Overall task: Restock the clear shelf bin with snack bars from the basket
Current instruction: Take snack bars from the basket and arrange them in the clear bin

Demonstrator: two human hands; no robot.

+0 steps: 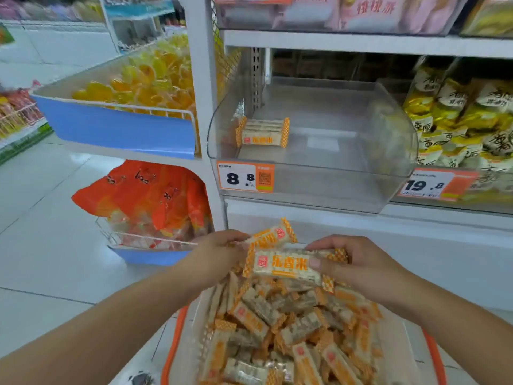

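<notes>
Orange jelly cups fill the blue-fronted tray at far left, apart from the work. Moving right, the left hand has its fingers curled round a small bundle of snack bars, lifted just above the orange-rimmed basket, which is heaped with more of the same. Beside it the right hand pinches a second bundle, thumb on the label face, fingers behind. Above and a little right, the clear shelf bin holds only one short stack against its left wall. To do this well, I would square each bundle first, lift over the bin's curved front lip, and set them flat beside that stack, labels facing outward. Yellow snack bags crowd the next bin on the right.
</notes>
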